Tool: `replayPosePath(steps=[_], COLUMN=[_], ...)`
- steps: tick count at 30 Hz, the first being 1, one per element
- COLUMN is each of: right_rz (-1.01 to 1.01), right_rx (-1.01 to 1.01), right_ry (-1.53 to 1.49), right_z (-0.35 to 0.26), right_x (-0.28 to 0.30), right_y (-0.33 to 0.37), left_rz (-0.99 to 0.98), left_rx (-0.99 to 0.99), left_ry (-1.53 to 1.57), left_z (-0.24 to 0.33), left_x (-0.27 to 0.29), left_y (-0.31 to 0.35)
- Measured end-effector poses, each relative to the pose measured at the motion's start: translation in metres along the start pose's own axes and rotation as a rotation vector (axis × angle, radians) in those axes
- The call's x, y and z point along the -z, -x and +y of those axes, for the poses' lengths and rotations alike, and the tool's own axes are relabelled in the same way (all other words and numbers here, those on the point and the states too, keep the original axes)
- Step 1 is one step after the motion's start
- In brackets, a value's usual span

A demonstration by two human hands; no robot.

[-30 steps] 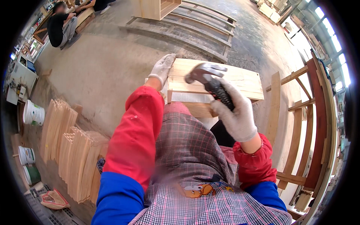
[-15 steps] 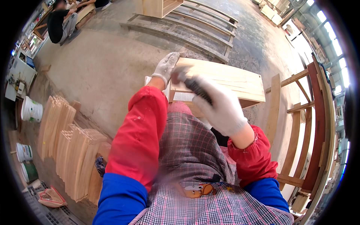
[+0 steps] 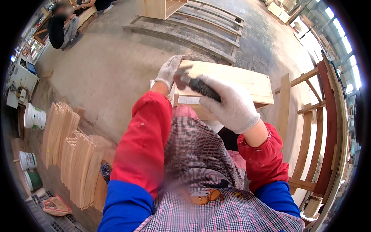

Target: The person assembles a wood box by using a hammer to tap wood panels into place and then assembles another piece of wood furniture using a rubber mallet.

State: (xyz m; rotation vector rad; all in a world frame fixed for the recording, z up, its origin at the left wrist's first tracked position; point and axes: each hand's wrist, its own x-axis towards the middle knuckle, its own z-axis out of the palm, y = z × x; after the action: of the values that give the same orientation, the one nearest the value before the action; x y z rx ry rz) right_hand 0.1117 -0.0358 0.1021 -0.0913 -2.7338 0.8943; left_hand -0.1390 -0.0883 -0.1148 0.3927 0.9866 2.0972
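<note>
Across my lap lies a pale wooden box, its smooth top panel facing up. My left hand, in a white knit glove, grips the box at its far left corner, with the fingertips partly hidden behind the edge. In the same kind of glove, my right hand is closed round the dark ribbed handle of a hammer. The hammer's head is over the left end of the box, close beside my left hand and slightly blurred. Whether the head touches the wood, I cannot tell.
Stacked wooden strips stand on the floor at my left, near white buckets. A slatted wooden pallet lies ahead with another box on it. At right is a wooden rack. A person crouches far left.
My right hand and the hammer handle have shifted slightly right and down, and the blur on them has lessened. My left hand keeps its hold on the box corner.
</note>
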Motion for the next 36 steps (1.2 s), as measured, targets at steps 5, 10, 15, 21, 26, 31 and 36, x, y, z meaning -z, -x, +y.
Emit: replayPosePath(steps=[5,10,15,21,26,31,36], right_rz=[0.188,0.039,0.225,0.107,0.002,0.106,0.028], right_rx=[0.020,-0.019,0.037,-0.001,-0.103,-0.035,-0.071], right_ry=[-0.124,0.025,-0.040,0.089,0.050,-0.018,0.024], right_z=[0.005,0.011,0.019,0.006,0.032,-0.007,0.034], right_x=[-0.020,-0.003,-0.024,-0.011,-0.020,-0.008,-0.019], right_y=[0.001,-0.008,0.004,-0.006,0.005,-0.010,0.005], left_rz=[-0.017,-0.053,0.050,-0.080,0.139,-0.087,0.020], left_rx=[-0.473,-0.154,-0.087,-0.040,0.087,-0.217,-0.063], left_ry=[-1.002,-0.215,-0.343,-0.377,-0.198,-0.149,-0.144], left_z=[-0.015,0.004,-0.002,0.029,0.031,0.000,-0.007], left_x=[0.012,-0.020,-0.043,-0.039,-0.090,0.027,-0.041], left_y=[-0.019,0.015,0.016,0.025,0.052,-0.009,0.017])
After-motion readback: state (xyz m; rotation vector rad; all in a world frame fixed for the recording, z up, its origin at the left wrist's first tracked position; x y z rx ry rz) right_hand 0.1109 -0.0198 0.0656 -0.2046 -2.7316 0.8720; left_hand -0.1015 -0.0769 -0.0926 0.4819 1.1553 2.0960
